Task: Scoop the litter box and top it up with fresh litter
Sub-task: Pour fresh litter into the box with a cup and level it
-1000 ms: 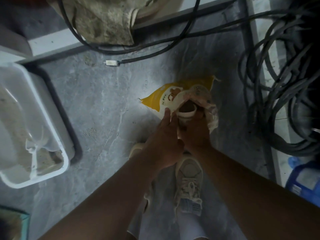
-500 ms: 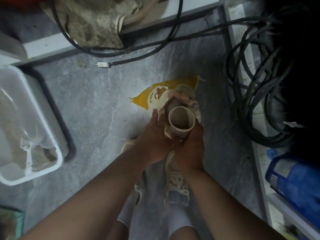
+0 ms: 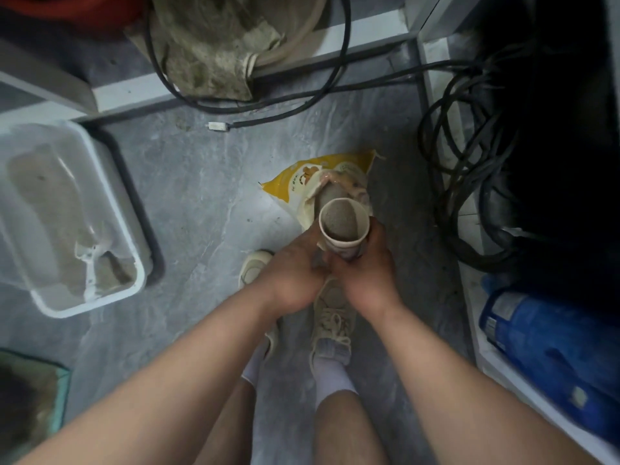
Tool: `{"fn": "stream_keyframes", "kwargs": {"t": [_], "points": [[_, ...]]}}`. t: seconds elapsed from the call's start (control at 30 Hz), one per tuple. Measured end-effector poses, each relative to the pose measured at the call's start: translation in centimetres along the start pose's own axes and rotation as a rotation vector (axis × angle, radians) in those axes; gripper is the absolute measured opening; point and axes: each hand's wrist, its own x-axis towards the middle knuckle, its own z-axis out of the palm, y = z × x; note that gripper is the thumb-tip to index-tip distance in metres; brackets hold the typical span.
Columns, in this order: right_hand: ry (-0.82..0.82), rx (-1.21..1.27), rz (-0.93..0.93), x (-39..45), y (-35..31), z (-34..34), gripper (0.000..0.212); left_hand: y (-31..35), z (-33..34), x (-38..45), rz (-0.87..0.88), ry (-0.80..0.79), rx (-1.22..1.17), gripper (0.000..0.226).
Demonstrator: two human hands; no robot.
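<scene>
Paper cup (image 3: 343, 226): being gripped low on its wall by the right hand (image 3: 367, 273), mouth kept upward so the grey litter inside is not being spilled. Left hand (image 3: 288, 276): being held against the cup's base, apparently steadying it; its finger curl is hidden. Litter bag (image 3: 295, 187): lying open just behind. Litter box (image 3: 72, 223): waiting well apart, leftward, scoop (image 3: 89, 263) inside.

We see a matt paper cup (image 3: 343, 226) of grainy grey litter, a glossy yellow plastic bag (image 3: 295, 189), a smooth translucent plastic box (image 3: 110, 182), polished marbled floor (image 3: 201, 196)
</scene>
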Motion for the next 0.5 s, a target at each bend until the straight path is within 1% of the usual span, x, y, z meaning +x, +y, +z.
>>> {"fn": "stream_keyframes", "kwargs": {"t": [0.1,0.2,0.33,0.5], "points": [[-0.067,0.004,-0.030,-1.8,-1.8,-1.3,0.077,1.2,-0.5,-2.4,0.019,0.037,-0.038,0.070],[-0.113,-0.007,-0.053,-3.9,-4.4,-2.8,0.071,2.3,-1.1,-5.3,0.006,0.118,-0.118,0.061],[-0.123,-0.086,-0.102,-7.2,-8.2,-4.5,0.071,3.1,-2.1,-9.4,-0.020,0.177,-0.240,0.064],[-0.169,-0.093,-0.165,-10.8,-10.7,-3.5,0.076,2.0,-3.2,-13.5,-0.035,0.224,-0.357,0.068]]}}
